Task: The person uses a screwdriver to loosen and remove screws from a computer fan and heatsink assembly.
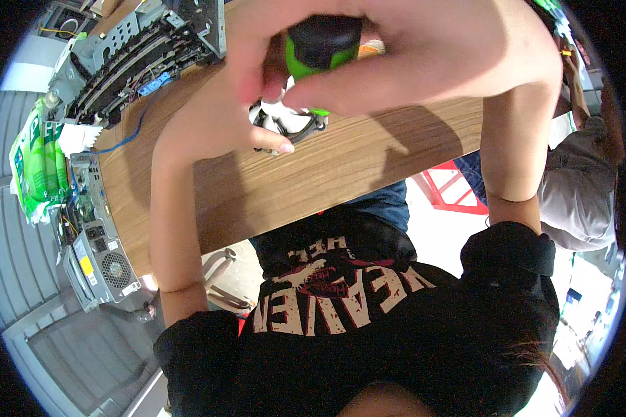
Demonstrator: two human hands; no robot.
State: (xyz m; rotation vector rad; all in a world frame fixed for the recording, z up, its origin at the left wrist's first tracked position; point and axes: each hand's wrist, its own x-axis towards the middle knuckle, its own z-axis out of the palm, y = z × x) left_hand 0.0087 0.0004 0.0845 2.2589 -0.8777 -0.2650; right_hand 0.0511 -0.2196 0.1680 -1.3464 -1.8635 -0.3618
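Note:
My right hand [424, 62] wraps round the thick handle of a green and black screwdriver [323, 45], held upright over a small cooling fan. Its shaft is hidden behind my fingers. White blades and a dark frame show on the cooling fan [289, 119], which sits low over the wooden table [355, 167]. My left hand [209, 121] holds the fan from the left, its thumb on the near edge of the frame. The other fingers of my left hand are mostly out of sight behind the fan and my right hand.
An opened metal computer chassis [146, 55] stands at the far left, with a blue cable [122, 144] trailing from it. A green packet [42, 167] and a power supply unit [108, 264] sit by the left edge. A red stool [452, 187] and another person [581, 191] are at the right.

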